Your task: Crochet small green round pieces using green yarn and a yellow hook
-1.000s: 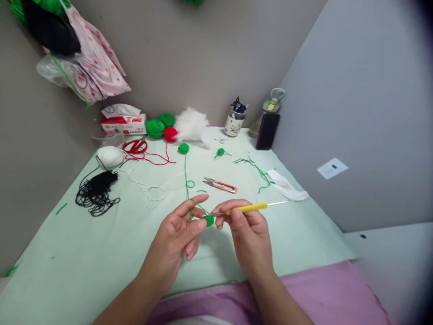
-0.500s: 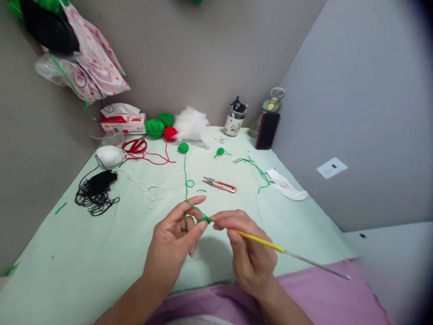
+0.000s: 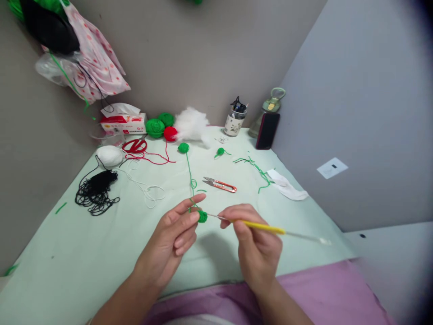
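My left hand [image 3: 174, 234] pinches a small green crochet piece [image 3: 202, 216] between thumb and fingers. A green yarn strand [image 3: 190, 176] runs over its index finger and back to a small green yarn ball [image 3: 183, 147]. My right hand [image 3: 252, 241] grips a yellow-handled crochet hook [image 3: 264, 227]; its metal tip points left into the green piece and its tail sticks out to the right. Both hands hover above the pale green table cover [image 3: 101, 234], near its front edge.
Red-handled thread snips [image 3: 219, 184] lie just beyond my hands. Black yarn [image 3: 96, 192], a white yarn ball [image 3: 110, 156], red scissors [image 3: 134, 146], green and red yarn balls [image 3: 160, 126], white stuffing [image 3: 191, 124], a tissue box [image 3: 123, 123], a jar [image 3: 234, 122] and a phone [image 3: 267, 131] crowd the back.
The hook swung down and then levelled, its tail pointing right. The right hand drew back a little from the green piece, and the left fingers closed more tightly on it.
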`<control>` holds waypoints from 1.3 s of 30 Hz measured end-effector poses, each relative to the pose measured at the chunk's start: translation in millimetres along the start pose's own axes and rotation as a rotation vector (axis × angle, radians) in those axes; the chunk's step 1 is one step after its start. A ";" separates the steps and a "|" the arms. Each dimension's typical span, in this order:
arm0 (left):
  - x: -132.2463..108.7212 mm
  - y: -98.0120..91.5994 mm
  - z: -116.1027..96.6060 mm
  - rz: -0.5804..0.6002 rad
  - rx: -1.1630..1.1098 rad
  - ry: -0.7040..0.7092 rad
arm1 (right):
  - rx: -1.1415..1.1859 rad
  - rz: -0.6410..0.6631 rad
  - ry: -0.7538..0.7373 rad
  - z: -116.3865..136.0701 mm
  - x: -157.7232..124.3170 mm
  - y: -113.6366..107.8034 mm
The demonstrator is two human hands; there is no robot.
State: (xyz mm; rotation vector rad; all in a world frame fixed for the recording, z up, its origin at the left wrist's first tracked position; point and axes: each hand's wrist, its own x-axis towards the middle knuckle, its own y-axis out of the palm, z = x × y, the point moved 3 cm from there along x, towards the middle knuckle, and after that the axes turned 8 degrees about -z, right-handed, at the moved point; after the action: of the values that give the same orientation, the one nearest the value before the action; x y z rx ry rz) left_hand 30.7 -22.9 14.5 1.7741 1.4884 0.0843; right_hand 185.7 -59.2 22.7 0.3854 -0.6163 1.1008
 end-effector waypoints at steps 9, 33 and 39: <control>-1.6 3.0 9.5 -0.052 0.152 0.169 | -0.059 0.076 -0.038 -1.2 -3.8 6.0; -1.5 -3.6 -0.5 -0.033 0.235 0.137 | 0.397 0.002 0.464 -16.4 6.5 6.1; -3.4 -2.9 0.2 -0.114 0.319 0.273 | 0.052 0.092 0.123 -0.5 1.0 0.2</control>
State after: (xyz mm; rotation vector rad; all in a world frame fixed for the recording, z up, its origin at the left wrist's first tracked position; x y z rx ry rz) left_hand 27.5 -25.9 14.0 1.9841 1.8815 0.0325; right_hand 185.9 -58.2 23.0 0.3336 -0.5013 1.2208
